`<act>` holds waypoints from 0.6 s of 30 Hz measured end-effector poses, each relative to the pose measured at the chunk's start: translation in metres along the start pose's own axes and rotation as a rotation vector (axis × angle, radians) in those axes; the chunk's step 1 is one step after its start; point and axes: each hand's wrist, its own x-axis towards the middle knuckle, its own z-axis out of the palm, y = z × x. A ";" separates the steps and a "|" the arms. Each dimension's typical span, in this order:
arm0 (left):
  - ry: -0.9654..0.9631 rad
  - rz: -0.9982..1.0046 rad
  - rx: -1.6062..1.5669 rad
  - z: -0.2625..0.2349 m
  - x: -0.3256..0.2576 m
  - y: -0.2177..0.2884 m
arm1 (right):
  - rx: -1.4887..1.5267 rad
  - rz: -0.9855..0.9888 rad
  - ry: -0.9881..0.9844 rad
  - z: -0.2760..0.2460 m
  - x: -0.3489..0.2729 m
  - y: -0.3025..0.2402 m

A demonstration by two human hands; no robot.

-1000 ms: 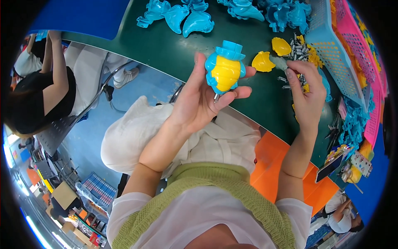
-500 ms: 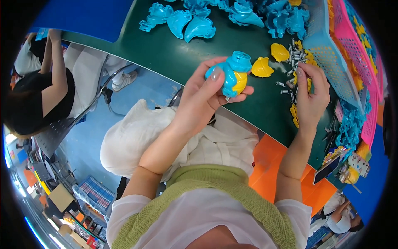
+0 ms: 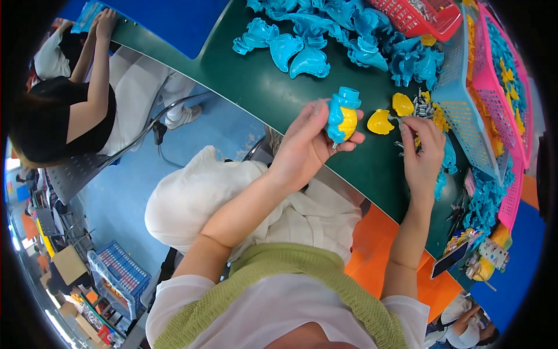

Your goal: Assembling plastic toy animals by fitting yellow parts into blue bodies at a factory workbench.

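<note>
My left hand [image 3: 303, 145] is wrapped round a blue-and-yellow plastic toy body [image 3: 347, 123] held above the table's front edge, its blue collar-like end up. A small metal tip pokes out at its lower end. Over the table to the right, my right hand [image 3: 424, 152] is in a pinch; a small silvery metal part [image 3: 394, 118] shows at its fingertips. Just beyond those fingers lie two yellow curved shells [image 3: 381, 122]. Beside them is a heap of small silvery metal parts [image 3: 425, 107], partly hidden by the right hand, with yellow pieces mixed in.
Blue plastic shells [image 3: 309, 61] cover the far part of the green table [image 3: 232, 75]. A red basket [image 3: 427, 17] stands at the back, light-blue [image 3: 465, 110] and pink [image 3: 503, 87] ones at right. A phone [image 3: 450, 259] is near the right edge. Another person [image 3: 75, 110] sits at left.
My left hand has shifted right and slightly down, turning the toy body more upright. The right hand has moved left from the metal heap toward the yellow shells, with a silvery part at its fingertips.
</note>
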 end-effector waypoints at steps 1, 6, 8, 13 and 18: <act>-0.007 0.003 -0.002 0.002 0.000 0.000 | 0.006 0.010 -0.003 0.000 0.001 0.000; 0.031 0.023 -0.003 0.003 0.001 -0.003 | -0.012 -0.010 0.002 0.004 0.002 0.000; 0.023 0.015 0.000 0.002 0.002 -0.003 | -0.031 -0.016 0.000 0.002 0.005 -0.001; 0.019 0.001 -0.001 0.003 0.003 0.001 | -0.036 0.038 0.080 0.000 0.006 0.005; 0.018 0.012 0.012 0.003 0.003 -0.001 | -0.040 0.057 0.086 0.002 0.006 0.012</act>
